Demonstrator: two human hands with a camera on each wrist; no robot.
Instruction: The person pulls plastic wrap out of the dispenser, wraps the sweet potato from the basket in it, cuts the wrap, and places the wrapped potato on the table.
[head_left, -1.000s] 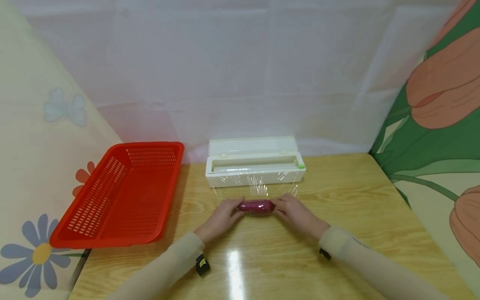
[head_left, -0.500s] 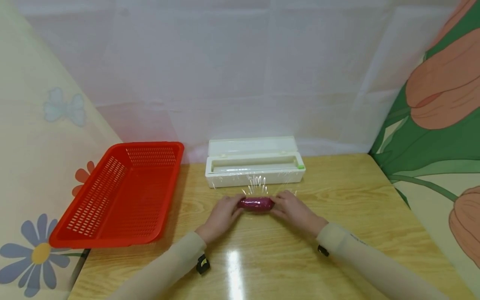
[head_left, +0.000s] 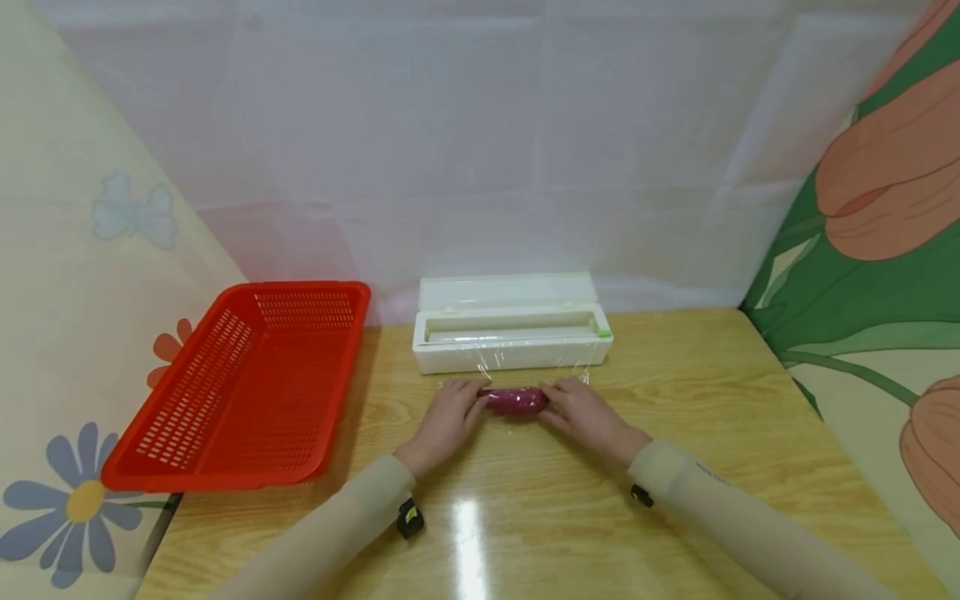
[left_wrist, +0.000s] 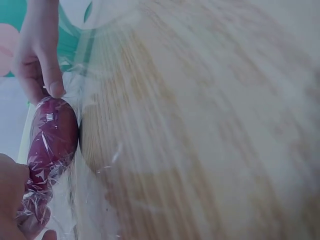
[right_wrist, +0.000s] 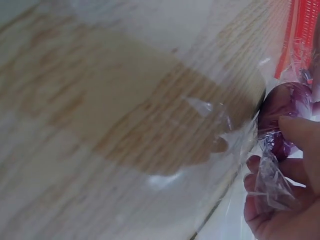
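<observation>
An oblong purple vegetable (head_left: 517,401) lies sideways between the hands, covered in clear cling film (left_wrist: 47,145). My left hand (head_left: 447,421) holds its left end, fingers and thumb curled on the wrapped tip. At the other end, my right hand (head_left: 588,417) pinches the vegetable; in the right wrist view the thumb presses on it and gathered film (right_wrist: 272,185) bunches by the fingers. A stretch of film runs from the vegetable to a white cling film box (head_left: 513,357) just behind it. The box's lid stands open.
A red perforated plastic basket (head_left: 300,392) stands on the left of the wooden table (head_left: 712,400). A green piece (head_left: 603,333) sits at the film box's right end. White cloth (head_left: 480,150) hangs behind, with flower-printed cloth on both sides.
Both hands have moved a little away from me with the vegetable, closer to the white box. The film between them has shortened, and the vegetable has turned over.
</observation>
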